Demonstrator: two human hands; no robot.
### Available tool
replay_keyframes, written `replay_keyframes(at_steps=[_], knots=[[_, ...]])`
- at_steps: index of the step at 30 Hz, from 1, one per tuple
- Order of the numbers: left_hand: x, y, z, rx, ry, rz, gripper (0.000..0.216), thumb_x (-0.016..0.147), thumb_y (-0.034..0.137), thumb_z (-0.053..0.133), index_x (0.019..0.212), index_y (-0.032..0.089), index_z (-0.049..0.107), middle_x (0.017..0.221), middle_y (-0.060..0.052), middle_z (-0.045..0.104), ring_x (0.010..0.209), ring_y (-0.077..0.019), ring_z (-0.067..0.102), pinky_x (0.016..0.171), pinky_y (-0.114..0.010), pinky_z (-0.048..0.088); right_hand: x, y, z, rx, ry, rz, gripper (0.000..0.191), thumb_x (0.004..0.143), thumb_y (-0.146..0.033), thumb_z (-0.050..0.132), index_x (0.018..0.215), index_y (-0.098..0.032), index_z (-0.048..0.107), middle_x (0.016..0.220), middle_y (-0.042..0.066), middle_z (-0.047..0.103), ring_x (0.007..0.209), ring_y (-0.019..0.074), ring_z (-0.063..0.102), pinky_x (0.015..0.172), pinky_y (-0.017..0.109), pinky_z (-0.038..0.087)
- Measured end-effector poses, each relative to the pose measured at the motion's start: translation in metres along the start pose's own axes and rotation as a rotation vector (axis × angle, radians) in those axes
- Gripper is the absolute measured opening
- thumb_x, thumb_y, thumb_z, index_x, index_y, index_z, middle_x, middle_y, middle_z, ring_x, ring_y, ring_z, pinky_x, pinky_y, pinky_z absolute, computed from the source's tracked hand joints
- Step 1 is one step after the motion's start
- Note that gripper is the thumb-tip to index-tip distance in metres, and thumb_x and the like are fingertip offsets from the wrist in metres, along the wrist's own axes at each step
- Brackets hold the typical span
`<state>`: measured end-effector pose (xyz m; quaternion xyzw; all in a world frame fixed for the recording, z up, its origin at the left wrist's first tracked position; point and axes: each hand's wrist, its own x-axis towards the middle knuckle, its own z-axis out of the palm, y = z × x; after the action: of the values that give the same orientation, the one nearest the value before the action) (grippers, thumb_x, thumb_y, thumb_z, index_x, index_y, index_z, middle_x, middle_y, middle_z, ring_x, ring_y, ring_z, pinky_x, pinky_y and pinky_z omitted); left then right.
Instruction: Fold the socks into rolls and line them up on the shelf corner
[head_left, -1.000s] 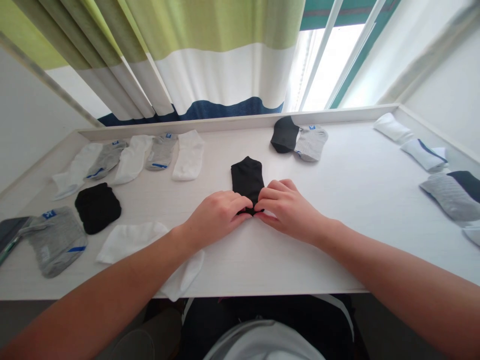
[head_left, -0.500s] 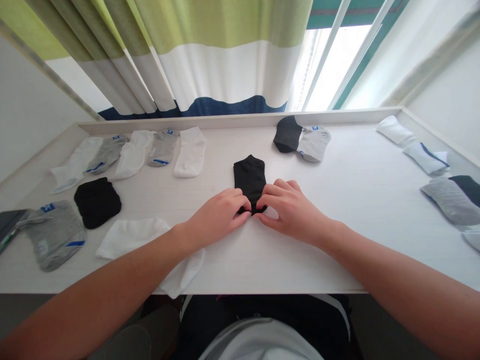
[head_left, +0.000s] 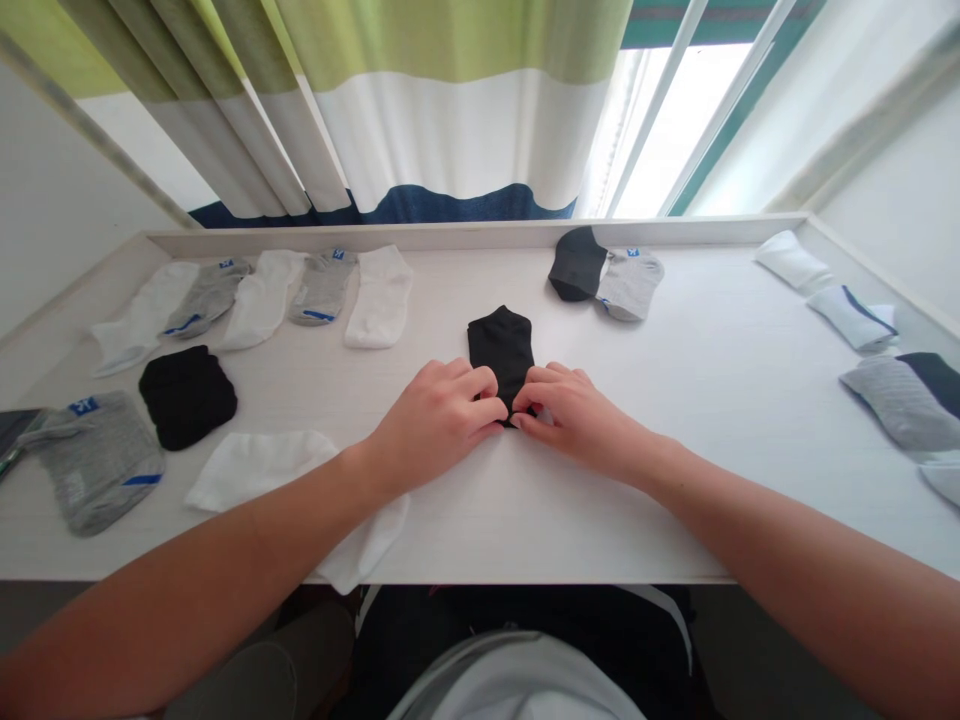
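A black sock (head_left: 500, 345) lies flat in the middle of the white table, its heel end pointing away from me. My left hand (head_left: 450, 405) pinches the near left corner of its cuff. On the other side, my right hand (head_left: 566, 405) has thumb and fingers closed on the near right corner. The fingertips of both hands almost meet at the cuff's edge, and they hide part of it. Beneath my left forearm lies a white sock (head_left: 262, 465), partly covered by the arm.
Along the back left lie white and grey socks, among them a grey sock (head_left: 324, 285). Nearer are a black bundle (head_left: 187, 397) and a grey sock with blue marks (head_left: 101, 465). A black sock (head_left: 577, 265) touches a grey one (head_left: 631, 285) at the back. Folded socks (head_left: 851, 315) line the right side.
My left fingers have shifted slightly inward and curled closer along the cuff. My right hand stays at its corner with its fingers drawn tighter. The view has tilted a little.
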<state>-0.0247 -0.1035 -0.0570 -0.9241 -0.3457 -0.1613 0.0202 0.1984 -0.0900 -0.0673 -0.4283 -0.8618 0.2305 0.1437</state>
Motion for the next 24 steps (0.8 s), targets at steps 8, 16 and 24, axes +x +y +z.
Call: replay_keyframes(at_steps=[8, 16, 24], knots=[[0.0, 0.006, 0.0, 0.114, 0.004, 0.054, 0.026, 0.101, 0.021, 0.059, 0.08, 0.02, 0.075, 0.089, -0.003, 0.07, 0.085, -0.0187, 0.057, 0.074, -0.036, 0.039, 0.0, -0.001, 0.0, 0.014, 0.014, 0.026, 0.018, 0.096, -0.026, 0.061, 0.079, -0.022, 0.066, 0.088, 0.004, 0.065, 0.09, 0.0221, 0.053, 0.083, 0.04, 0.036], [0.007, -0.001, 0.007, -0.313, -0.048, -0.285, 0.009, 0.09, 0.019, 0.068, 0.087, 0.021, 0.076, 0.093, -0.003, 0.069, 0.094, -0.0223, 0.06, 0.086, -0.039, 0.05, -0.008, 0.001, 0.0, -0.173, 0.159, -0.213, 0.01, 0.093, -0.026, 0.068, 0.103, -0.022, 0.069, 0.098, 0.005, 0.07, 0.092, 0.0232, 0.053, 0.083, 0.039, 0.034], [0.006, 0.0, 0.006, -0.276, -0.056, -0.284, 0.013, 0.095, 0.026, 0.065, 0.088, 0.021, 0.075, 0.097, -0.005, 0.065, 0.095, -0.0227, 0.057, 0.087, -0.041, 0.049, -0.005, 0.002, 0.003, -0.233, 0.146, -0.231, 0.018, 0.103, -0.026, 0.057, 0.096, -0.023, 0.073, 0.094, 0.006, 0.072, 0.092, 0.0237, 0.052, 0.083, 0.041, 0.031]])
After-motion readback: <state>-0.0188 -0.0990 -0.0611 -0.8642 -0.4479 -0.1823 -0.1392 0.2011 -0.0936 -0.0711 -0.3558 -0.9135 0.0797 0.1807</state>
